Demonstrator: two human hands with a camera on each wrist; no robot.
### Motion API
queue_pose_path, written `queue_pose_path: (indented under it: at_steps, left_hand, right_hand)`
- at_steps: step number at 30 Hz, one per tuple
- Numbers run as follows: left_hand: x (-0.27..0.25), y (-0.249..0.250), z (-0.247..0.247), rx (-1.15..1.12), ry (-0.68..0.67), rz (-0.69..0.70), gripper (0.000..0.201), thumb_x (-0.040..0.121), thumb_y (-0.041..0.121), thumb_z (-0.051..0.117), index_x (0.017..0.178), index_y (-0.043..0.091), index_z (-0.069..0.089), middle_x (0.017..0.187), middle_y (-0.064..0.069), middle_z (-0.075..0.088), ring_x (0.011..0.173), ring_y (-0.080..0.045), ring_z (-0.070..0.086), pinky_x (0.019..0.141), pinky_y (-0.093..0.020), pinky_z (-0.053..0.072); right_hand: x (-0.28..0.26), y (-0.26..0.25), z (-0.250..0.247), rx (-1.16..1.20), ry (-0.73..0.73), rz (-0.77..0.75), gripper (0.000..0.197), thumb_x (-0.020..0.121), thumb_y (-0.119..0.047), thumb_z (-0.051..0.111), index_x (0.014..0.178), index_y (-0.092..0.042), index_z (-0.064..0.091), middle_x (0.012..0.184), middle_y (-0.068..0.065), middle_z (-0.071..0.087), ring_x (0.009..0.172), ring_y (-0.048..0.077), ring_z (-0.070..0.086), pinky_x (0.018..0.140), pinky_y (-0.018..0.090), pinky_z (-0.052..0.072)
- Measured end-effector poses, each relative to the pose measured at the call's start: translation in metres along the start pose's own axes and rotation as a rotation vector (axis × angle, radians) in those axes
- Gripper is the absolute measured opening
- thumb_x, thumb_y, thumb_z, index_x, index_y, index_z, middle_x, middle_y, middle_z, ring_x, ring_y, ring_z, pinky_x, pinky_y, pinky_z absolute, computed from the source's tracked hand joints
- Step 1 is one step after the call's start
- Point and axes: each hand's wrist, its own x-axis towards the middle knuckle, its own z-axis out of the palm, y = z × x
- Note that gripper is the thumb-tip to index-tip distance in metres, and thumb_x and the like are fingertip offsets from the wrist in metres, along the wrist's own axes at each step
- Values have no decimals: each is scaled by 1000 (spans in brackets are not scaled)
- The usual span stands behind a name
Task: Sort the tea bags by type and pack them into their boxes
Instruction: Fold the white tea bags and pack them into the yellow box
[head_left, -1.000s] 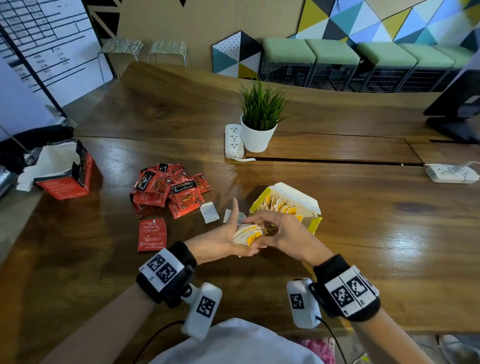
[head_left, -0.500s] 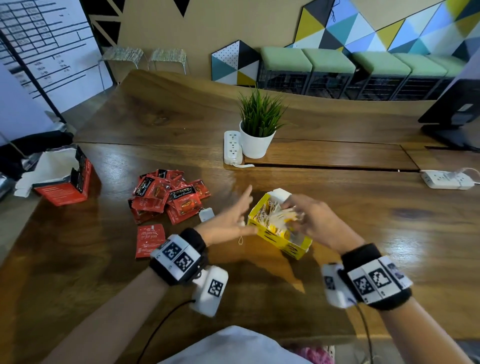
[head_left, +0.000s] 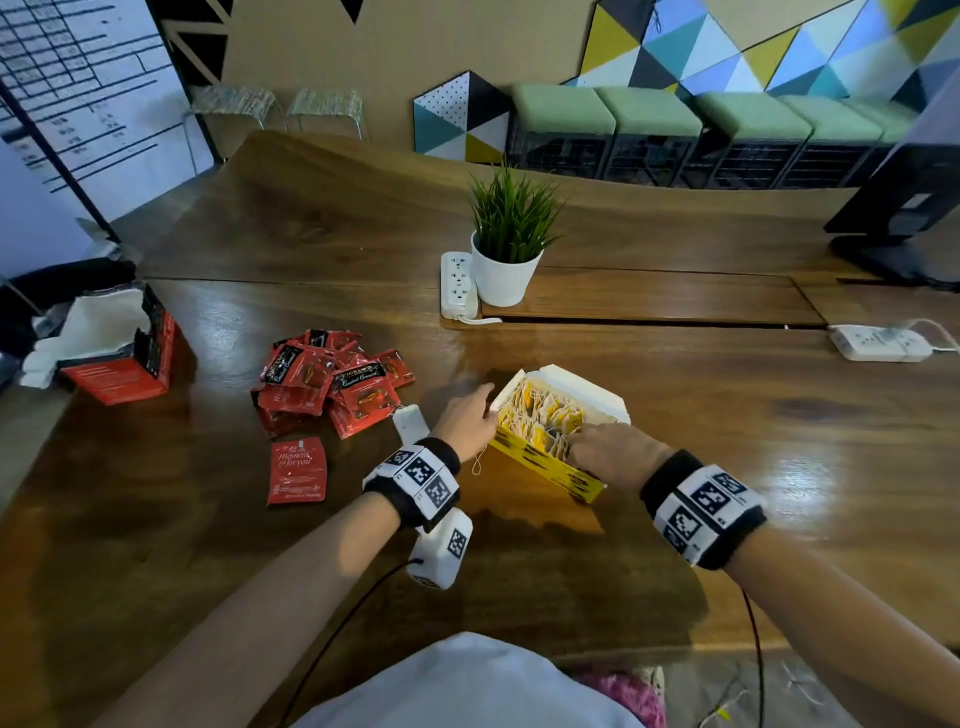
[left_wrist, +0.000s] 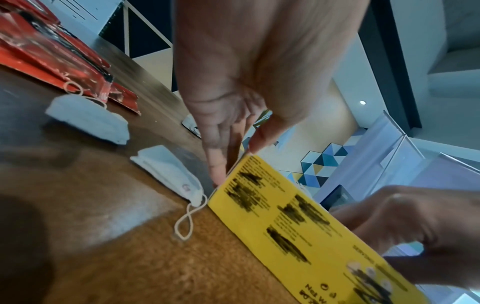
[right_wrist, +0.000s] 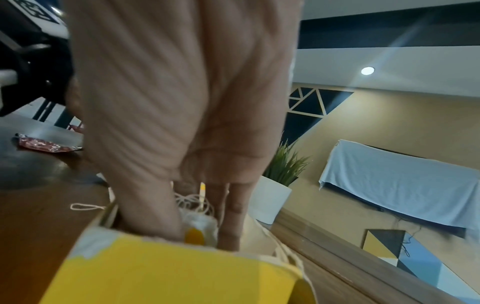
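An open yellow box (head_left: 545, 467) lies in front of me, filled with white string tea bags (head_left: 545, 415) with yellow tags. My left hand (head_left: 467, 415) has straight fingers pressed against the box's left end (left_wrist: 259, 185). My right hand (head_left: 587, 441) reaches down into the near right end, thumb and fingers either side of a bundle of tea bags (right_wrist: 200, 224). Two loose white tea bags (left_wrist: 88, 117) (left_wrist: 168, 170) lie on the table by the left hand. To the left are a pile of red sachets (head_left: 327, 384), a single red sachet (head_left: 297, 470) and a torn red box (head_left: 119, 358).
A potted plant (head_left: 506, 244) and a white power strip (head_left: 458, 283) stand behind the yellow box. Another power strip (head_left: 878, 343) lies at the far right, below a dark monitor (head_left: 904, 208). The wooden table (head_left: 727, 415) stretches right of the box.
My right hand carried the bundle of tea bags from between both hands into the yellow box. The left hand let go of it and moved to the box's left end.
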Motion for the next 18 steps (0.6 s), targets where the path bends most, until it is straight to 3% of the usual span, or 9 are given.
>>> queue_pose_path:
  at_steps: [3,7,12,15,18]
  left_hand:
    - [4,-9,6,-36,26,8,44,99,18,37,142,8,36,134,-18,52,119,-31,54,100,-44,45]
    - [5,-18,19,-127,71,-7,37,98,18,37,131,7,49,122,-19,59,115,-34,55,96,-47,48]
    - [1,-15,14,-160,30,-6,40,98,25,40,136,12,44,130,-16,55,113,-30,59,95,-44,50]
    - [-10,-18,-8,-186,0,54,46,97,32,43,139,15,39,134,-10,52,115,-24,58,102,-39,44]
    - [-13,-37,-44,-181,92,43,33,98,19,40,130,11,48,124,-8,61,109,-19,60,93,-30,48]
  right_hand:
    - [1,-3,3,19,45,3,27,96,-5,42,118,-10,58,123,7,56,109,23,57,86,35,52]
    - [-5,-10,4,72,46,-8,42,94,0,44,133,-13,48,136,8,41,116,23,53,95,33,48]
    - [-8,-4,6,186,34,-22,47,93,3,45,136,-16,44,143,10,37,122,27,50,101,36,44]
    - [-12,7,8,348,131,-24,45,90,0,52,130,-21,50,137,8,45,120,25,52,101,37,44]
    - [-21,8,-3,564,304,-2,37,91,-14,57,128,-20,53,129,1,52,113,19,56,99,37,44]
